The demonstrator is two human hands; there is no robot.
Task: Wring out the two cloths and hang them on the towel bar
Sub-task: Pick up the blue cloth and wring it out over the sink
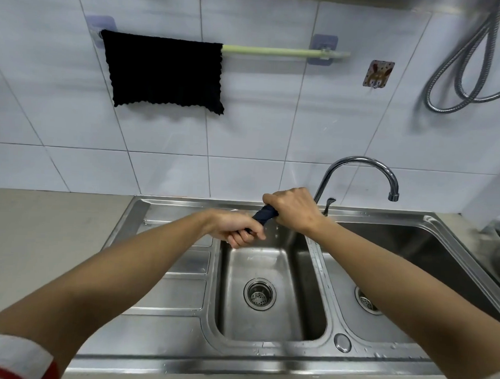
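Observation:
A black cloth [165, 72] hangs spread over the left half of the pale green towel bar [277, 51] on the tiled wall. A second, dark blue cloth [264, 213] is rolled into a tight twist between my two hands, above the back of the small middle sink basin [268, 264]. My left hand [238, 230] grips its lower end, fingers curled. My right hand [295, 210] grips its upper end from above. Only a short length of the twisted cloth shows between the fists.
A steel double sink with a ribbed draining board [179, 272] on the left and a larger basin [412, 253] on the right. A curved chrome tap [358, 165] stands behind my right hand. A metal shower hose [462, 84] loops on the wall at the right. A hook sticker [377, 74] sits beside the bar.

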